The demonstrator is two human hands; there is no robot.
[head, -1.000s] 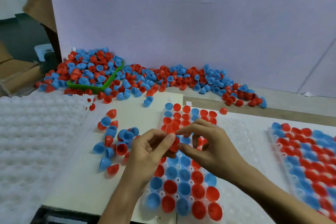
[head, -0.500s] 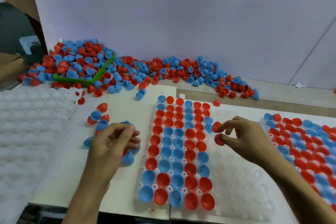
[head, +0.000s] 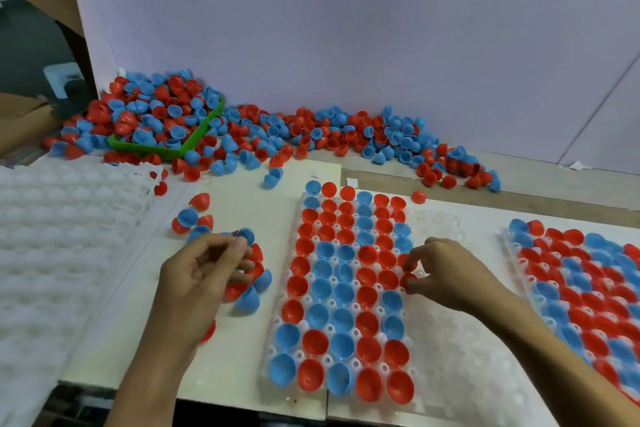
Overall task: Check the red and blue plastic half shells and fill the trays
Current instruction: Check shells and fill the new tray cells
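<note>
White backboard (head: 346, 45) — its printed heading cropped, unreadable.

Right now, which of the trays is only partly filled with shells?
The middle tray, under the right hand: its right columns sit bare, unlike the packed right tray.
</note>
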